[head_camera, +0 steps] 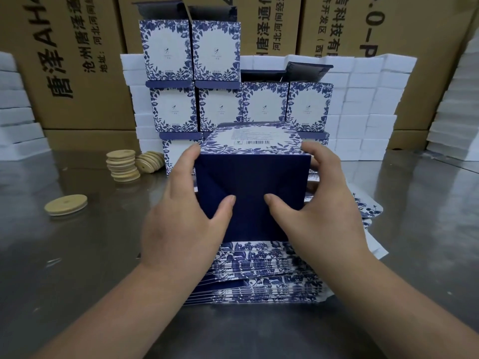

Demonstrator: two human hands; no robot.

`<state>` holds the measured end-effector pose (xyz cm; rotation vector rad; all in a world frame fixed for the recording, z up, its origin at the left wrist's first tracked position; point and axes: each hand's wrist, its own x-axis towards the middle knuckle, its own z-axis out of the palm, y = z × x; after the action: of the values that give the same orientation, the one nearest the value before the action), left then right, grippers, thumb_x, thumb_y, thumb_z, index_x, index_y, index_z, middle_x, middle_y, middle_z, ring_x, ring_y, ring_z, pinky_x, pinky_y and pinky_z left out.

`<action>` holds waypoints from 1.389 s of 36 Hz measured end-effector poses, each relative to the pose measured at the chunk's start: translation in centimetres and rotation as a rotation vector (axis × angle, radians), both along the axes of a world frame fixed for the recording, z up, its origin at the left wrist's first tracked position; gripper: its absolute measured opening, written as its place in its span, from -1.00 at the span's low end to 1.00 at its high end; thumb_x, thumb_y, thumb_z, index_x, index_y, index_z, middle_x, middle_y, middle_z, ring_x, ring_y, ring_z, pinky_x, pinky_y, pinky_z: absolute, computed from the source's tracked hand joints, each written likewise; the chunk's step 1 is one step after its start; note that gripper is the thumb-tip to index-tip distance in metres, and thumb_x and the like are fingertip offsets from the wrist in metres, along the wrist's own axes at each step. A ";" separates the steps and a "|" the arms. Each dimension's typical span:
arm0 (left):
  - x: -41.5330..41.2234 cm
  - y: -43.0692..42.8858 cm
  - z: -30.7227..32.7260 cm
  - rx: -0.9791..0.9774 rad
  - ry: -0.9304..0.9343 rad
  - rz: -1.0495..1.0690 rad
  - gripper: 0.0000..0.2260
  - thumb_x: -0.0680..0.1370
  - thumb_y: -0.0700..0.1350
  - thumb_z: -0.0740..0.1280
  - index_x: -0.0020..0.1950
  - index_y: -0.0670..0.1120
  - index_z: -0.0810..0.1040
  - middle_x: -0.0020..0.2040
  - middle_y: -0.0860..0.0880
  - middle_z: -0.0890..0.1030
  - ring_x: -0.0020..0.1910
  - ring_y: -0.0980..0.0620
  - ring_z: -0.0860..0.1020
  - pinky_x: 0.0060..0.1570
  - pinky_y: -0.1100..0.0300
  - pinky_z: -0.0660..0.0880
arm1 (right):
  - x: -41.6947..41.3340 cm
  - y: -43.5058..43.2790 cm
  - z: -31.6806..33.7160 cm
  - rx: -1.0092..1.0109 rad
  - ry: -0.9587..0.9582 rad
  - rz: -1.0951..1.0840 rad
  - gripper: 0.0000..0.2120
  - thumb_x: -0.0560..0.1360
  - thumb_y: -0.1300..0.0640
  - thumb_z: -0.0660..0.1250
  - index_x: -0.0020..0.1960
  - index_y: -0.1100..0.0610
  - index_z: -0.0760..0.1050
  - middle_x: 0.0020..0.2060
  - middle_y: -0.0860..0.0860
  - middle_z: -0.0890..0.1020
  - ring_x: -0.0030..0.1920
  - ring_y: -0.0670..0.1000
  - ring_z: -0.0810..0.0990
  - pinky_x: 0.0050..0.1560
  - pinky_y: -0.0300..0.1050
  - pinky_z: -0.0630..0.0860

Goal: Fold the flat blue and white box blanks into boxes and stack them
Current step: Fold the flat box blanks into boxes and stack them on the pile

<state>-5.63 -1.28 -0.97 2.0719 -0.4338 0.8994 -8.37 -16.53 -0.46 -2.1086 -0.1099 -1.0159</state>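
Box blanks (259, 275) remain piled near; folded boxes (217, 79) stacked far; left hand (181, 216) and right hand (316, 211) grip one box (251, 177), pressing its flaps.

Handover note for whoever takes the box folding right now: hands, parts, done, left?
Left hand and right hand: both grip one box, thumbs pressing its dark blue end flaps shut.
Blanks: flat pile on the table, under the box.
Done: finished boxes stacked behind, three tiers.
Left: close this box, stack it, fold the remaining blanks.
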 end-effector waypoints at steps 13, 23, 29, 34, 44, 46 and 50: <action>-0.2 -0.4 -0.1 -0.039 -0.105 0.068 -0.34 0.35 -0.02 0.48 0.32 0.16 0.19 0.25 0.03 0.46 0.01 -0.01 0.55 -0.09 0.05 0.51 | -0.3 0.5 0.2 0.031 -0.093 -0.068 -0.40 0.32 0.01 0.47 0.11 -0.37 0.15 -0.03 -0.30 0.40 -0.05 -0.18 0.52 -0.06 0.05 0.56; 0.3 -0.6 -0.3 -0.048 -0.100 0.058 -0.36 0.36 -0.02 0.47 0.34 0.11 0.23 0.21 0.07 0.47 -0.09 0.04 0.51 -0.15 0.12 0.43 | 0.1 0.5 0.1 0.025 -0.093 -0.099 -0.40 0.33 0.02 0.49 0.10 -0.35 0.15 0.00 -0.25 0.43 -0.08 -0.19 0.51 -0.10 -0.06 0.52; 0.8 -0.6 -0.4 -0.062 -0.087 0.069 -0.37 0.35 -0.02 0.48 0.35 0.07 0.29 0.16 0.15 0.43 -0.14 0.09 0.46 -0.15 0.15 0.39 | 0.5 0.4 0.4 0.027 -0.035 -0.094 -0.42 0.34 0.00 0.48 0.07 -0.35 0.14 0.02 -0.25 0.46 -0.05 -0.16 0.55 -0.12 -0.06 0.50; 1.1 -0.6 -0.5 -0.065 -0.072 0.075 -0.38 0.34 -0.01 0.49 0.33 0.07 0.29 0.16 0.12 0.46 -0.16 0.08 0.46 -0.17 0.17 0.35 | 0.7 0.3 0.4 0.019 -0.003 -0.108 -0.42 0.34 -0.02 0.47 0.08 -0.35 0.13 -0.01 -0.26 0.43 -0.08 -0.13 0.54 -0.16 -0.10 0.43; 1.3 -0.7 -0.3 -0.077 -0.058 0.088 -0.41 0.35 0.00 0.49 0.28 0.08 0.28 0.06 0.19 0.38 -0.05 0.00 0.51 -0.17 0.18 0.32 | 0.9 0.3 0.6 -0.003 0.007 -0.132 -0.43 0.34 -0.03 0.47 0.08 -0.32 0.13 0.01 -0.22 0.49 -0.11 -0.11 0.55 -0.20 -0.13 0.37; 1.4 -0.7 -0.3 -0.082 -0.060 0.090 -0.42 0.34 -0.01 0.49 0.27 0.08 0.29 0.06 0.19 0.38 -0.05 0.00 0.51 -0.17 0.18 0.31 | 0.9 0.3 0.6 -0.005 0.007 -0.136 -0.44 0.35 -0.03 0.47 0.07 -0.33 0.13 0.01 -0.23 0.48 -0.11 -0.11 0.54 -0.19 -0.13 0.36; 1.4 -0.8 -0.3 -0.083 -0.061 0.082 -0.42 0.35 -0.01 0.49 0.25 0.09 0.27 0.06 0.19 0.38 -0.05 0.02 0.50 -0.18 0.18 0.32 | 0.9 0.2 0.7 -0.008 0.006 -0.138 -0.45 0.35 -0.02 0.46 0.07 -0.32 0.13 -0.01 -0.23 0.47 -0.12 -0.10 0.53 -0.21 -0.12 0.35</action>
<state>-4.19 -2.05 -1.25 2.0023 -0.3401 1.0141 -7.50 -16.29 0.19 -2.1495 0.0350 -1.0910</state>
